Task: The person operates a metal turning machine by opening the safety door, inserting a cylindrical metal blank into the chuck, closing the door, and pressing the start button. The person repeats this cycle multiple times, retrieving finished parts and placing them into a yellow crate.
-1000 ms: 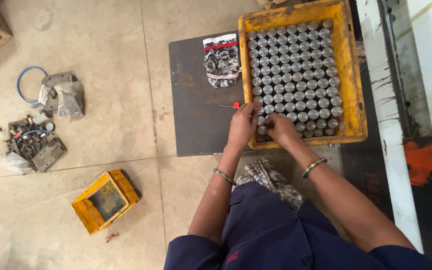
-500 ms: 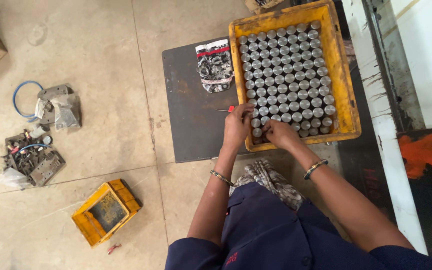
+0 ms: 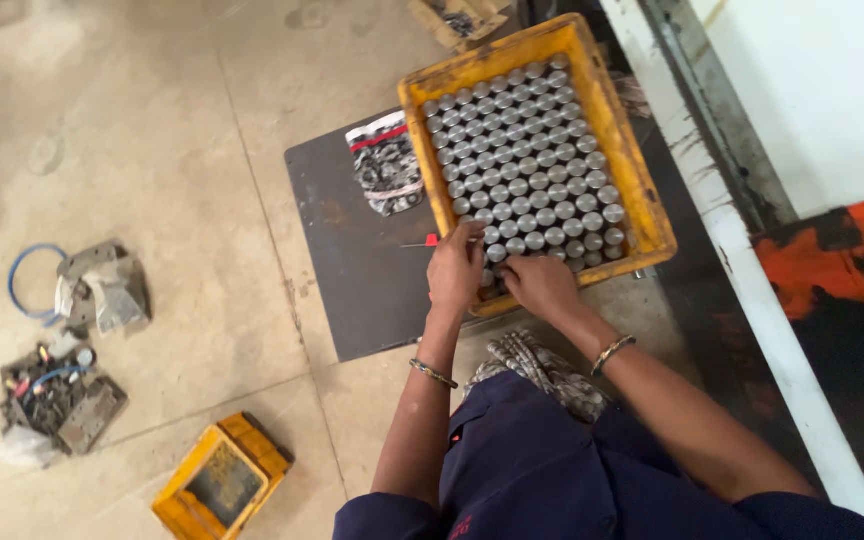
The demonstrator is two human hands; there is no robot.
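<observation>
A yellow plastic crate (image 3: pixel 642 170) sits on a dark metal plate (image 3: pixel 352 260) on the floor, filled with several rows of upright grey metal cylinders (image 3: pixel 532 170). My left hand (image 3: pixel 455 272) rests at the crate's near left corner, fingers curled over the cylinders there. My right hand (image 3: pixel 540 284) lies beside it on the near row, fingers bent down onto the cylinders. Whether either hand grips a cylinder is hidden by the fingers. A small red-handled tool (image 3: pixel 422 241) lies on the plate just left of my left hand.
A clear bag of small metal parts (image 3: pixel 387 165) lies on the plate left of the crate. A small yellow box (image 3: pixel 217 480), a pile of scrap parts (image 3: pixel 52 395) and a blue hose with metal pieces (image 3: pixel 82 285) lie on the concrete floor. A white beam (image 3: pixel 752 250) runs along the right.
The view has shifted, so the crate and plate sit further right and tilted. Both hands stay at the crate's near edge, the left one slightly further onto the cylinders.
</observation>
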